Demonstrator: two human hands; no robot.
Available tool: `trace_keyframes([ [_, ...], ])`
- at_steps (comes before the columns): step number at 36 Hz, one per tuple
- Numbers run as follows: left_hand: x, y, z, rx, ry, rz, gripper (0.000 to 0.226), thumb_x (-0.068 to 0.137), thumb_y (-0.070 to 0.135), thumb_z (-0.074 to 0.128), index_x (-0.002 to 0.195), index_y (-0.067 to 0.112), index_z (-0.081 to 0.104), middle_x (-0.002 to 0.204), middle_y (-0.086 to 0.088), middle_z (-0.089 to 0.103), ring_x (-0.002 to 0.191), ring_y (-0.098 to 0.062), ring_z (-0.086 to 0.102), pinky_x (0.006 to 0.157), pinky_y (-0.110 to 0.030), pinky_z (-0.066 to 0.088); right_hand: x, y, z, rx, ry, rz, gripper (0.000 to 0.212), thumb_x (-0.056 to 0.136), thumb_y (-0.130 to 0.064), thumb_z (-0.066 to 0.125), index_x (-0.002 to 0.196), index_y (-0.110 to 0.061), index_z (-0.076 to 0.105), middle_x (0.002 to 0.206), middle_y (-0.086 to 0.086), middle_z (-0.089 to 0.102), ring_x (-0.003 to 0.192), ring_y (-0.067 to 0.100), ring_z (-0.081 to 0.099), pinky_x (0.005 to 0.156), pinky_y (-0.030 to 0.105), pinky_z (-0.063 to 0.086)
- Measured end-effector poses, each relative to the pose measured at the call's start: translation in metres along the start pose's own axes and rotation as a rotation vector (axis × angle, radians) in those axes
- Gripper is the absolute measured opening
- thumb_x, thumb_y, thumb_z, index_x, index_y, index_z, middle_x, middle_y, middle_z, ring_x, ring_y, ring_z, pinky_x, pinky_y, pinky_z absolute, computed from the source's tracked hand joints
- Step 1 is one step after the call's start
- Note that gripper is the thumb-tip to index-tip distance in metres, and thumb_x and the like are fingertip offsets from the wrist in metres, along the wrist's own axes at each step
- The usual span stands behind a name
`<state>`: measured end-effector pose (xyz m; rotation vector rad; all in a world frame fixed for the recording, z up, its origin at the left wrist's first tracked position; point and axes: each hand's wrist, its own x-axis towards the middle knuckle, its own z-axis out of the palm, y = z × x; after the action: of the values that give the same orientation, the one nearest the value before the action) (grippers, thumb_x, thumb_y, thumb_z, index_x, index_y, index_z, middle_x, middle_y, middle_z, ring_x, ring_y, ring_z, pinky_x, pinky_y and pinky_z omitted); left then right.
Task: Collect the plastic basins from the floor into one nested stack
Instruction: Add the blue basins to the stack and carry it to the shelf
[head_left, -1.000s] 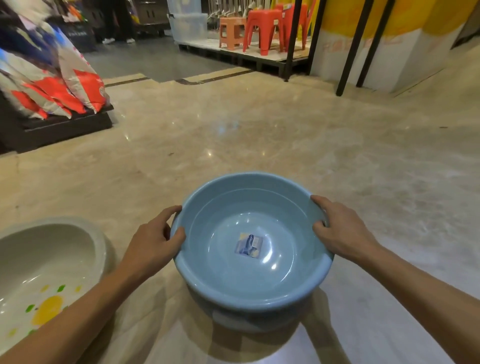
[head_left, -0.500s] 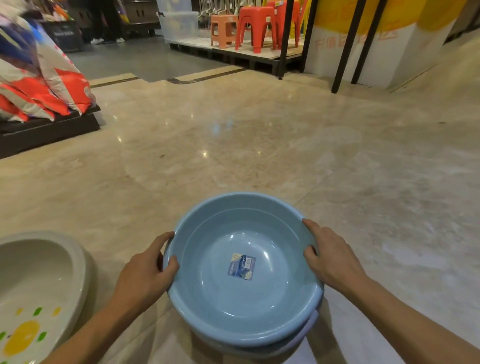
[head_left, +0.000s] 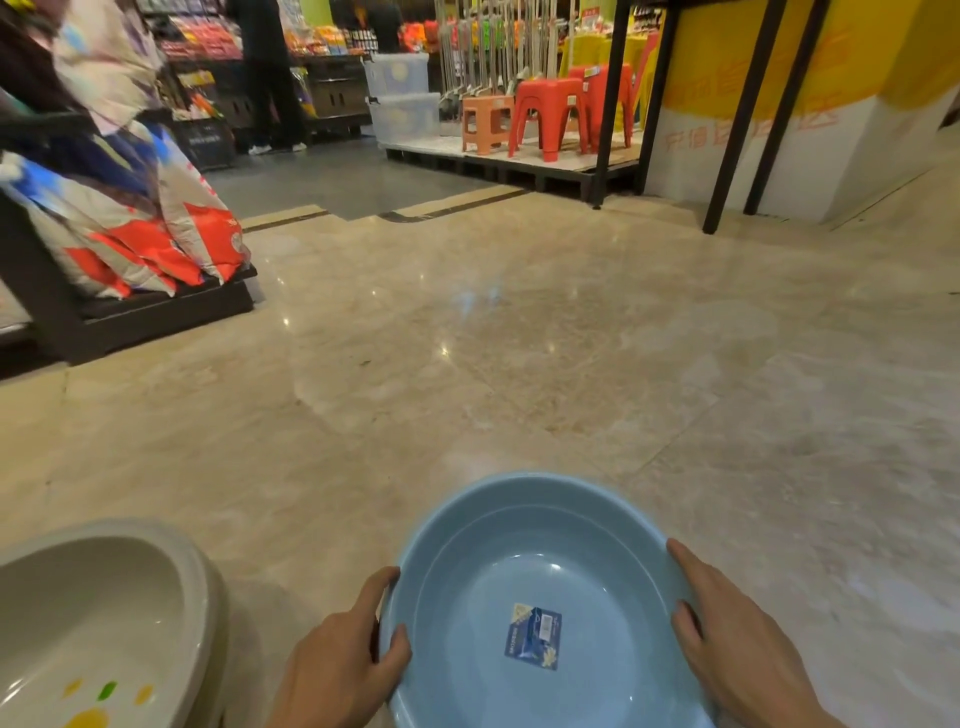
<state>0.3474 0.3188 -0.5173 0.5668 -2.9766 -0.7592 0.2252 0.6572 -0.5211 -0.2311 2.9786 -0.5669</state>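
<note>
A round light-blue plastic basin with a small label inside sits low at the bottom centre of the head view. My left hand grips its left rim, thumb hooked over the edge. On the right rim rests my right hand, fingers along the outside. The basin's bottom is cut off by the frame edge, so what lies under it is hidden. A cream basin with coloured dots printed inside stands on the floor at the lower left, apart from the blue one.
Polished beige marble floor stretches ahead. A dark low rack with stacked printed bags stands at left. Red and orange plastic stools sit on a pallet at the back, beside black posts. A person stands far back.
The blue basin, held by both hands, has sunk lower in view and shifted right. The view has tilted up, showing more of the shop behind.
</note>
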Motion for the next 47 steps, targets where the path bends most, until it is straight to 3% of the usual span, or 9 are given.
trace_keyframes([
  [7,0.000,0.001,0.007,0.050,0.000,-0.015,0.062,0.084,0.057,0.040,0.142,0.053,0.021,0.080,0.010,0.067,0.073,-0.009,0.064,0.061,-0.020,0.048,0.000,0.000,0.001,-0.002,-0.005,0.027,0.063,0.097,-0.036,0.040,0.154,-0.043,0.015,0.152,-0.017,0.033,0.118,0.011,0.056,0.085,0.030,0.048],
  [12,-0.001,-0.001,0.010,-0.081,-0.033,-0.013,0.056,0.089,0.055,0.046,0.141,0.054,0.025,0.081,0.013,0.067,0.067,-0.008,0.066,0.069,-0.027,0.055,0.002,0.008,0.008,0.100,-0.030,0.032,0.063,0.095,-0.035,0.046,0.152,-0.042,0.021,0.130,-0.007,0.045,0.102,0.015,0.056,0.083,0.036,0.049],
  [19,-0.006,-0.003,0.012,-0.205,-0.060,-0.012,0.055,0.092,0.047,0.052,0.142,0.055,0.028,0.081,0.008,0.068,0.070,-0.008,0.069,0.070,-0.027,0.056,0.004,0.017,0.010,0.206,-0.059,0.001,0.065,0.095,-0.033,0.052,0.153,-0.043,0.024,0.113,-0.004,0.053,0.100,0.016,0.054,0.083,0.036,0.046],
  [30,-0.007,0.005,0.008,-0.274,-0.046,-0.030,0.059,0.094,0.036,0.056,0.146,0.049,0.033,0.081,0.002,0.067,0.073,-0.008,0.067,0.068,-0.027,0.056,0.006,0.016,0.004,0.277,-0.069,-0.010,0.066,0.094,-0.025,0.058,0.152,-0.038,0.031,0.116,-0.002,0.056,0.101,0.013,0.051,0.083,0.028,0.038],
  [37,0.008,0.016,-0.018,-0.349,0.030,-0.024,0.054,0.092,0.032,0.061,0.135,0.056,0.039,0.079,-0.003,0.068,0.069,-0.008,0.066,0.064,-0.023,0.052,0.018,0.001,-0.020,0.354,-0.003,-0.025,0.066,0.090,-0.023,0.061,0.149,-0.041,0.038,0.127,-0.005,0.060,0.109,0.014,0.057,0.091,0.034,0.047],
  [40,0.020,0.019,-0.042,-0.393,0.105,0.000,0.052,0.089,0.028,0.065,0.127,0.059,0.048,0.075,0.005,0.067,0.062,-0.007,0.061,0.065,-0.027,0.051,0.031,-0.016,-0.044,0.386,0.019,-0.029,0.064,0.088,-0.021,0.061,0.146,-0.040,0.043,0.115,-0.006,0.062,0.101,0.012,0.059,0.085,0.033,0.047],
  [44,0.041,0.028,-0.088,-0.434,0.187,0.012,0.046,0.089,0.024,0.066,0.115,0.061,0.054,0.069,-0.003,0.063,0.060,-0.008,0.059,0.068,-0.033,0.052,0.053,-0.050,-0.086,0.447,-0.006,-0.044,0.060,0.088,-0.019,0.060,0.143,-0.041,0.047,0.099,-0.022,0.057,0.087,0.001,0.060,0.070,0.025,0.046],
  [47,0.055,0.035,-0.130,-0.462,0.206,0.013,0.041,0.091,0.026,0.063,0.121,0.053,0.056,0.069,-0.007,0.063,0.063,-0.016,0.061,0.065,-0.032,0.049,0.070,-0.084,-0.120,0.480,-0.003,-0.044,0.059,0.087,-0.021,0.060,0.140,-0.045,0.050,0.098,-0.017,0.060,0.081,0.005,0.064,0.063,0.024,0.050],
])
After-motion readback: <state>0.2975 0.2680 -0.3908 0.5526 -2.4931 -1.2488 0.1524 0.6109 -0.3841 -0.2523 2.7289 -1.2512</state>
